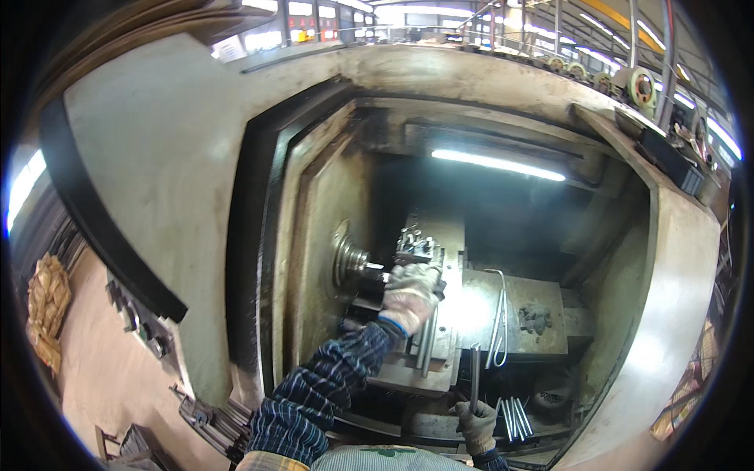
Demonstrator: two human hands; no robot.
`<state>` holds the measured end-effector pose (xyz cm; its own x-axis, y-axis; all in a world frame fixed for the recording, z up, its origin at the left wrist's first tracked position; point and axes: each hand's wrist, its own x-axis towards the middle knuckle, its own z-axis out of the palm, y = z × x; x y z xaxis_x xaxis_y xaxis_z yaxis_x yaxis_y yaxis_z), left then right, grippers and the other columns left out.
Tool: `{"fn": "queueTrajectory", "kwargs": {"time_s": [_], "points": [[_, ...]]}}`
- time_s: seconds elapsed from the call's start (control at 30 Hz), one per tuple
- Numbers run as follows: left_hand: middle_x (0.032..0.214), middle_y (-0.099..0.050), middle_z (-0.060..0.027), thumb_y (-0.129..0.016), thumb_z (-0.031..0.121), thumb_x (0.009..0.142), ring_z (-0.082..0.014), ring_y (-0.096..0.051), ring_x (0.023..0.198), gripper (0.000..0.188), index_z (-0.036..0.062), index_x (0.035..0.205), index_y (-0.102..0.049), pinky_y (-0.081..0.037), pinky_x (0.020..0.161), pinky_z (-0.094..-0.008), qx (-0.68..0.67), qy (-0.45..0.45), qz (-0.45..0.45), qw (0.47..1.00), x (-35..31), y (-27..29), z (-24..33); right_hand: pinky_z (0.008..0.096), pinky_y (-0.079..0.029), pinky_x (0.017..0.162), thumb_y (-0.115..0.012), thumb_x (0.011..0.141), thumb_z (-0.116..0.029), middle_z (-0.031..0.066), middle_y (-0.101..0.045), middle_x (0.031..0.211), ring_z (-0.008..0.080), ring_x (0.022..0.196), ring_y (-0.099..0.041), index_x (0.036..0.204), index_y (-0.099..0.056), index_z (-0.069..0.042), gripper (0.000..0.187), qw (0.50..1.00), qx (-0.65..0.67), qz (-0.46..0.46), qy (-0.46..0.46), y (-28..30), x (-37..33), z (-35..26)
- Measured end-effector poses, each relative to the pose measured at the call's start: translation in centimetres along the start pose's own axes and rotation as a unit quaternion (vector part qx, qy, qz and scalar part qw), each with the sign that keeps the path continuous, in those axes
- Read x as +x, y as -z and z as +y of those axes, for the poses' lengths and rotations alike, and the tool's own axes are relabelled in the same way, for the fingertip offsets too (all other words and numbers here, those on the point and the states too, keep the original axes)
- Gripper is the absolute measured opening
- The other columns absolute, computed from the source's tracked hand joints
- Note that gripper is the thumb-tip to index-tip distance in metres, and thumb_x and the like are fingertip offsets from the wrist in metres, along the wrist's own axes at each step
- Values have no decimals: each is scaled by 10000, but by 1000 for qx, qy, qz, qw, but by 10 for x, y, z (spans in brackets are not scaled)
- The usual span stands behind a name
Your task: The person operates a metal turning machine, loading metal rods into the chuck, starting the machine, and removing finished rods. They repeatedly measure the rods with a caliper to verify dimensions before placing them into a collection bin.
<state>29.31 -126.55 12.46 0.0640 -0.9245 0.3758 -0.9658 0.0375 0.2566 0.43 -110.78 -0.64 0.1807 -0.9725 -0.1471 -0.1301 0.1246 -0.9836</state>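
Observation:
My left hand (414, 297), in a worn grey-white glove, is closed beside the lathe's spindle nose (351, 259). A short bright metal piece (375, 272) sticks out of the spindle towards its fingers. Whatever lies within those fingers is hidden. Just beyond the hand, the tool post (416, 245) carries shiny bits of metal on the cross slide. Lower right, my right hand (476, 429), also gloved, is wrapped round the lower end of a metal rod (475, 375), which points upward. Several similar bright rods (514, 418) lie side by side next to that hand.
A hooked metal rod (501, 314) with a looped end rests against the carriage plate (550, 294), which bears a dark pile of chips. A bright tube lamp (499, 165) lights the enclosure. The sliding door (157, 196) stands at the left; the right wall (683, 275) bounds the opening.

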Motion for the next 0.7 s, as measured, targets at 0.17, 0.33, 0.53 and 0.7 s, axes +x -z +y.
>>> {"fn": "queueTrajectory", "kwargs": {"time_s": [0.17, 0.33, 0.53, 0.7], "points": [[1289, -637, -143, -623, 438, 882, -400, -423, 1372, 442, 141, 1197, -712, -181, 1196, -636, 201, 137, -3, 970, 60, -51, -101, 250, -456, 515, -776, 908, -364, 11, -689, 667, 62, 555, -580, 837, -779, -7, 364, 997, 23, 73, -15, 6, -5, 1], [1407, -620, -165, -579, 563, 935, -412, -323, 1495, 560, 165, 1305, -711, -53, 1235, -654, 285, 136, -163, 935, 56, -70, -165, 210, -519, 767, -741, 983, -244, 3, -725, 963, 54, 890, -627, 1136, -737, -27, 266, 990, 93, 54, -94, 16, -20, 30], [1384, -669, -91, -619, 460, 916, -313, -590, 1332, 466, 187, 1275, -736, -329, 1132, -648, 216, 101, -428, 872, 107, -61, -199, 221, -501, 709, -737, 977, -158, -19, -725, 966, 51, 847, -614, 1158, -744, -35, 219, 988, 91, 105, -68, 22, -31, 65], [1307, -713, -91, -643, 352, 895, -270, -681, 1197, 398, 168, 1229, -757, -525, 1011, -481, 265, 66, -440, 855, 128, -76, -187, 237, -522, 743, -681, 971, -49, 13, -735, 997, 87, 859, -646, 1230, -724, -31, 263, 978, 139, 156, -6, 22, -45, 155]]}}
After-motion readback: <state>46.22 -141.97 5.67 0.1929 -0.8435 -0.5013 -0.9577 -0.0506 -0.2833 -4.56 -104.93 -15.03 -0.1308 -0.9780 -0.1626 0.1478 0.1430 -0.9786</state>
